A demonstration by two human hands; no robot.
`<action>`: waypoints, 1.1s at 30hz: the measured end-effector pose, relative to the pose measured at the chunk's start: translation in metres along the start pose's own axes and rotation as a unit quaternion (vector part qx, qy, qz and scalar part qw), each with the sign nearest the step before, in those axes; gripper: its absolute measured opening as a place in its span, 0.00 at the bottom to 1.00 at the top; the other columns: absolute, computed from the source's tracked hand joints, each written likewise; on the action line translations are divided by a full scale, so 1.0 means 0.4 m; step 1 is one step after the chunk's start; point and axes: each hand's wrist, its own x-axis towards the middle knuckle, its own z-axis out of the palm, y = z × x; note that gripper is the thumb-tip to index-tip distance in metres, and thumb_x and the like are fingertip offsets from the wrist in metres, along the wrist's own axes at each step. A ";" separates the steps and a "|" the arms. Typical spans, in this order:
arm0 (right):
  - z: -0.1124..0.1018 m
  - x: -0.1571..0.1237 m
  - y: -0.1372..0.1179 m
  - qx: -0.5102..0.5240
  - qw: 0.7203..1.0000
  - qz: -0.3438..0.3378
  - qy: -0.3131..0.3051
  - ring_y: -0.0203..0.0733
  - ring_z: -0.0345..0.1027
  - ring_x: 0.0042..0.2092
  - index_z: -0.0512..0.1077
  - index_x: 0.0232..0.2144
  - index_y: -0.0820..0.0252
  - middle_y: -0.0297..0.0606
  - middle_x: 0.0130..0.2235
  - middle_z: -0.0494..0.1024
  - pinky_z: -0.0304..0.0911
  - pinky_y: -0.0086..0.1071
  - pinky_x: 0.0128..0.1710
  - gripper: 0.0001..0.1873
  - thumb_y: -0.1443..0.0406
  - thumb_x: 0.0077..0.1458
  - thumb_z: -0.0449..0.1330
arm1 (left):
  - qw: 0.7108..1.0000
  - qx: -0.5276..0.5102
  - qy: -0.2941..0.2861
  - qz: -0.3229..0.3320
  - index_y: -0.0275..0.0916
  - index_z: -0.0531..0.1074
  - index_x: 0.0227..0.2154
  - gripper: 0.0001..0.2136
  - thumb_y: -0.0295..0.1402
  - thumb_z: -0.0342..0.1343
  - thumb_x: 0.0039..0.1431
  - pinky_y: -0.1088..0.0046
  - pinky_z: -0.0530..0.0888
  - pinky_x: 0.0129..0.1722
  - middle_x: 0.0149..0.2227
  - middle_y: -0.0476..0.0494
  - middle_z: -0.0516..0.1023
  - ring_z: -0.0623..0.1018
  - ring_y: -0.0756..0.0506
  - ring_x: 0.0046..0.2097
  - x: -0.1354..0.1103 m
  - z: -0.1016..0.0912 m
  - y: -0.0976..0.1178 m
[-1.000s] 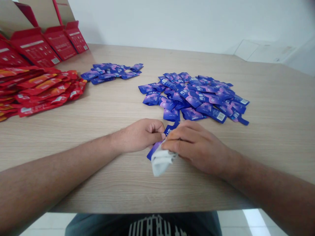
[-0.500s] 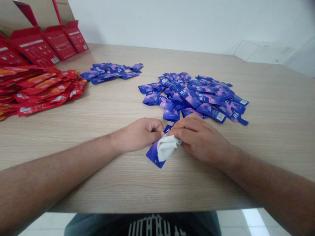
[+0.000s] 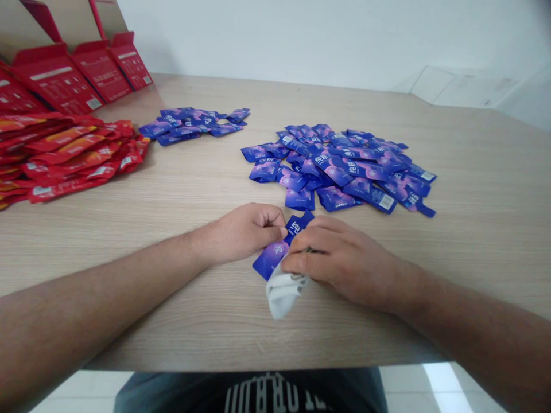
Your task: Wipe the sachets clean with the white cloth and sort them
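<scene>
Between my hands, low over the table, is a blue-purple sachet [image 3: 272, 257] with white lettering and a narrow spout-like end. My left hand [image 3: 252, 232] pinches its left edge between thumb and bent fingers. A white cloth [image 3: 282, 295] is gripped in the closed fingers of my right hand [image 3: 333, 258], and it hangs over the sachet's lower right part. Just beyond my hands lies a large loose pile of similar blue-purple sachets [image 3: 331, 166].
A smaller group of blue sachets [image 3: 193, 123] lies at the back left. Red-orange packets [image 3: 77, 152] are stacked at the left, before red open-flapped cartons [image 3: 64, 80]. A white wall [image 3: 301, 46] borders the back of the wooden table [image 3: 193, 321].
My right hand and the cloth have moved down along the sachet towards me, uncovering its spout end and lettering. My left hand has stayed nearly in place.
</scene>
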 end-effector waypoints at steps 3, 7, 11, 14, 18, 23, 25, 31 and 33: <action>0.002 -0.004 0.010 -0.019 0.999 0.043 0.027 0.45 0.69 0.49 0.77 0.49 0.58 0.40 0.47 0.80 0.64 0.41 0.53 0.13 0.68 0.70 0.53 | 1.000 -0.008 0.005 0.001 0.37 0.70 0.29 0.08 0.36 0.57 0.60 0.77 0.63 0.26 0.24 0.53 0.68 0.66 0.53 0.26 0.000 -0.001 -0.001; 0.005 -0.002 0.004 -0.007 1.000 0.023 0.015 0.44 0.69 0.50 0.77 0.49 0.56 0.38 0.47 0.80 0.64 0.41 0.53 0.13 0.68 0.71 0.53 | 1.000 -0.006 0.004 0.006 0.36 0.71 0.29 0.08 0.35 0.58 0.60 0.76 0.65 0.27 0.25 0.52 0.71 0.68 0.52 0.27 0.001 -0.001 0.000; 0.004 -0.002 0.006 -0.006 1.000 0.005 -0.007 0.44 0.68 0.51 0.77 0.50 0.56 0.38 0.48 0.80 0.63 0.42 0.55 0.14 0.68 0.71 0.52 | 1.000 -0.005 0.005 0.004 0.36 0.71 0.29 0.08 0.36 0.58 0.60 0.76 0.64 0.27 0.24 0.52 0.70 0.67 0.52 0.27 0.001 -0.001 0.000; 0.005 -0.005 0.014 -0.019 0.998 0.050 0.027 0.45 0.68 0.49 0.77 0.49 0.58 0.41 0.47 0.79 0.64 0.42 0.53 0.13 0.69 0.70 0.53 | 1.000 -0.004 0.009 0.003 0.37 0.71 0.29 0.08 0.35 0.58 0.60 0.77 0.64 0.27 0.24 0.53 0.69 0.67 0.52 0.26 0.001 -0.001 -0.003; 0.007 -0.002 0.005 -0.016 1.000 0.013 0.011 0.45 0.68 0.50 0.76 0.50 0.57 0.40 0.47 0.79 0.64 0.42 0.54 0.13 0.68 0.71 0.53 | 1.000 -0.006 0.000 0.011 0.37 0.72 0.29 0.07 0.35 0.58 0.59 0.76 0.66 0.28 0.26 0.51 0.72 0.70 0.51 0.28 0.001 0.001 -0.004; 0.010 -0.002 0.016 -0.039 0.994 0.072 0.070 0.47 0.68 0.48 0.77 0.47 0.60 0.43 0.46 0.79 0.64 0.43 0.50 0.11 0.68 0.69 0.55 | 1.000 -0.003 0.012 -0.014 0.37 0.71 0.29 0.08 0.35 0.57 0.59 0.77 0.64 0.26 0.24 0.53 0.70 0.67 0.52 0.26 -0.001 0.005 0.003; 0.011 -0.003 0.015 -0.037 0.993 0.079 0.077 0.47 0.68 0.48 0.77 0.47 0.60 0.42 0.45 0.79 0.64 0.43 0.50 0.11 0.68 0.69 0.55 | 1.000 -0.005 0.006 -0.012 0.37 0.71 0.29 0.08 0.35 0.56 0.60 0.77 0.65 0.27 0.24 0.52 0.71 0.68 0.52 0.26 -0.001 0.006 0.003; 0.013 -0.005 0.013 -0.023 0.997 0.058 0.051 0.46 0.68 0.49 0.75 0.50 0.59 0.41 0.47 0.78 0.64 0.42 0.51 0.12 0.69 0.70 0.54 | 1.000 -0.007 -0.002 -0.010 0.37 0.71 0.29 0.08 0.35 0.57 0.59 0.77 0.64 0.26 0.24 0.53 0.70 0.68 0.52 0.27 0.000 0.003 0.000; 0.014 -0.006 0.019 -0.031 0.993 0.090 0.075 0.47 0.68 0.48 0.76 0.47 0.60 0.42 0.46 0.78 0.64 0.43 0.50 0.10 0.68 0.69 0.55 | 1.000 0.002 0.004 -0.020 0.37 0.70 0.28 0.07 0.35 0.57 0.59 0.77 0.64 0.26 0.24 0.53 0.69 0.67 0.52 0.26 -0.001 0.002 0.001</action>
